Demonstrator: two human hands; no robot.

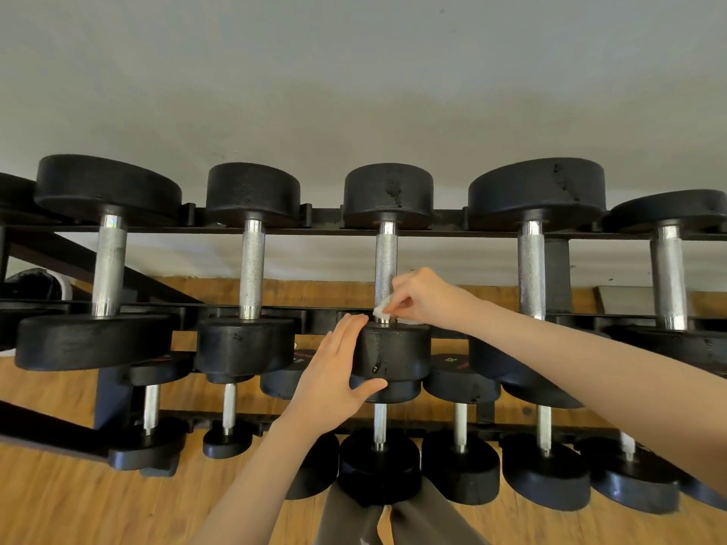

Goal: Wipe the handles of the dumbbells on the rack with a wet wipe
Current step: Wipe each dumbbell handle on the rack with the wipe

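Nearest the camera, two bare forearms are seen reaching up from the bottom edge; beneath them a lower tier of smaller dumbbells (pixel 460 446) is ranged over the wooden floor (pixel 59 501). The left hand (pixel 334 371) is laid with straight fingers against the near head (pixel 393 350) of the middle dumbbell on the upper tier, the thumb spread under its lower edge; nothing is gripped by it, and the weight appears to be steadied. Just beyond, the right hand (pixel 423 297) is curled about the near end of that dumbbell's knurled handle (pixel 386 261); the wet wipe (pixel 381 311), a small white wad, is pinched in its fingertips and pressed to the bar where the bar meets the head. The step in hand is judged to be the wiping of this middle handle, caught at its near end; most of the knurling beyond lies uncovered. The next move is judged to call for the wipe to be drawn along the bar toward the far head (pixel 388 194), with pressure kept all round; after that the neighbouring handles to left (pixel 251 265) and right (pixel 531 269) are to be reached. Farthest off, the black rack rail (pixel 322 230) and a pale wall (pixel 354 72) are seen.
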